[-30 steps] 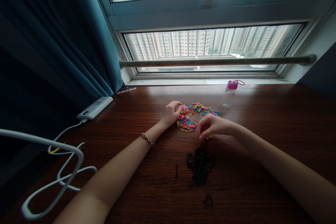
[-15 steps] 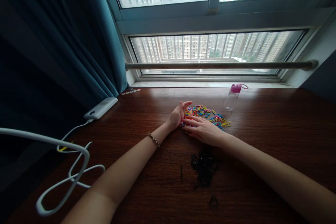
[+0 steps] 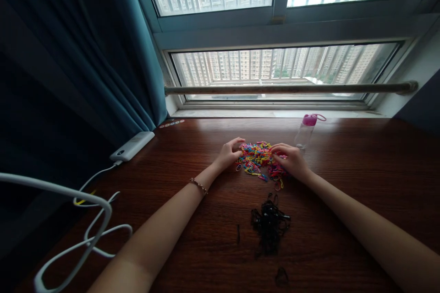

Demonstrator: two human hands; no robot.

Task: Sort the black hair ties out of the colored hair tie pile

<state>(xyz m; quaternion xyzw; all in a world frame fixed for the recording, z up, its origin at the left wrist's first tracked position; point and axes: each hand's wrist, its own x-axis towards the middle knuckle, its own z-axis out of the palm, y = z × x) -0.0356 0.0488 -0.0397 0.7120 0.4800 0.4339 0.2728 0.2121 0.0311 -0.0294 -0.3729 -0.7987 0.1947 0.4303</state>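
Note:
A loose pile of small colourful bands [image 3: 255, 158] lies on the dark wooden table [image 3: 192, 247]. At its left edge is my left hand [image 3: 228, 154], fingers apart and curved around the side of the pile, with a beaded bracelet on the wrist. My right hand [image 3: 289, 160] rests at the right edge, fingers spread over the bands and touching them; nothing is visibly gripped. Nearer to me sits a heap of black bands [image 3: 270, 226], with one thin black piece [image 3: 238, 234] to its left and a black loop [image 3: 281, 276] below it.
A clear bottle with a pink lid [image 3: 305, 132] stands behind my right hand. At the left are a white power bank [image 3: 132, 146], its looping white cable [image 3: 92, 201] and a blue curtain [image 3: 137, 78]. The window sill [image 3: 233, 113] borders the table's far edge.
My right hand has moved right, off the middle of the pile to its right edge. The colourful bands are more bunched together, with more of them visible. The view has tilted slightly.

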